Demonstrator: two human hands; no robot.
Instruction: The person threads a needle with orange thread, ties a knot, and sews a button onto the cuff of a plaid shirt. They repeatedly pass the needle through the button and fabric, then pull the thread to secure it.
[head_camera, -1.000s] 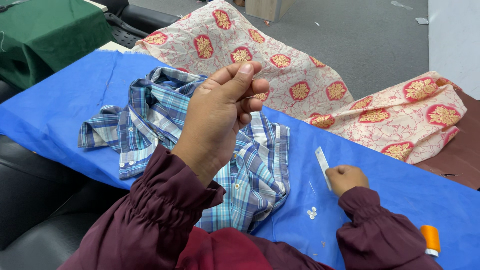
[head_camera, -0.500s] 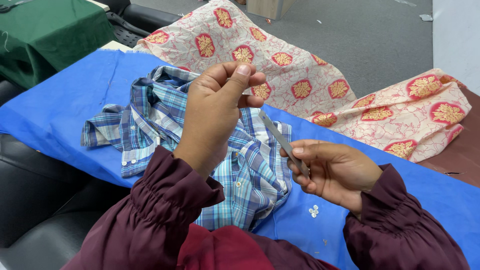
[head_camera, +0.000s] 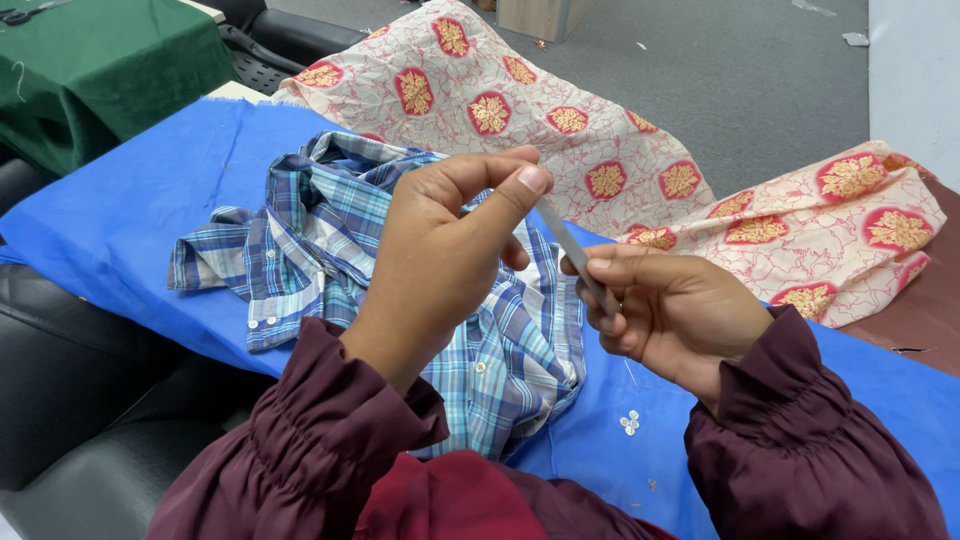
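Head view: the left hand (head_camera: 440, 250) is raised above the plaid shirt (head_camera: 330, 240), thumb and forefinger pinched on something too small to make out. The right hand (head_camera: 670, 310) grips a thin grey metal strip (head_camera: 572, 250), tip near the left fingertips. Small white buttons (head_camera: 629, 423) lie on the blue cloth (head_camera: 120, 210) covering the counter.

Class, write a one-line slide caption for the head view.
Left hand pinched, right hand holding a thin metal tool above a plaid shirt.

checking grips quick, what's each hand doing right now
Left hand: thumb and forefinger pinched shut; what they pinch cannot be told.
Right hand: closed on a thin grey metal strip.
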